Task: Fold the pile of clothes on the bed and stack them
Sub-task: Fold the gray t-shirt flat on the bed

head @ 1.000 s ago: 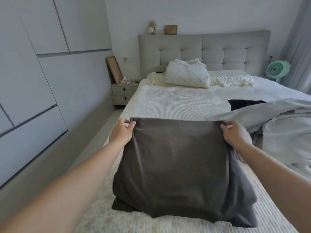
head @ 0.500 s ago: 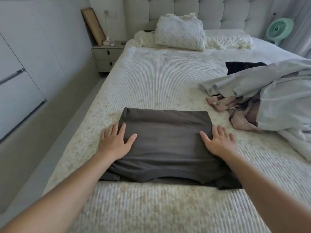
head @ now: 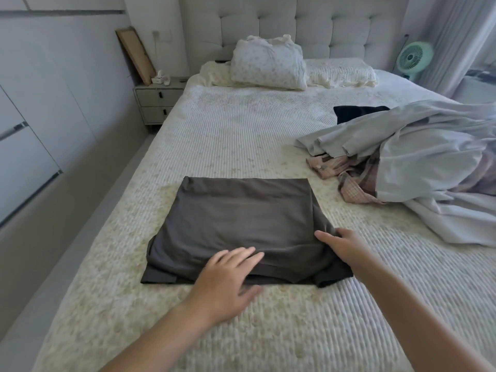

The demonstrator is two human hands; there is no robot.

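Both hands, left (head: 228,275) and right (head: 346,245), rest flat on the folded grey garment's (head: 236,218) near edge.

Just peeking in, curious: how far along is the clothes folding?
Early. One dark grey garment lies folded on the bed; the left hand and right hand are on its near edge. The pile at right, pale blue and pink plaid pieces, remains unfolded. No stack yet.
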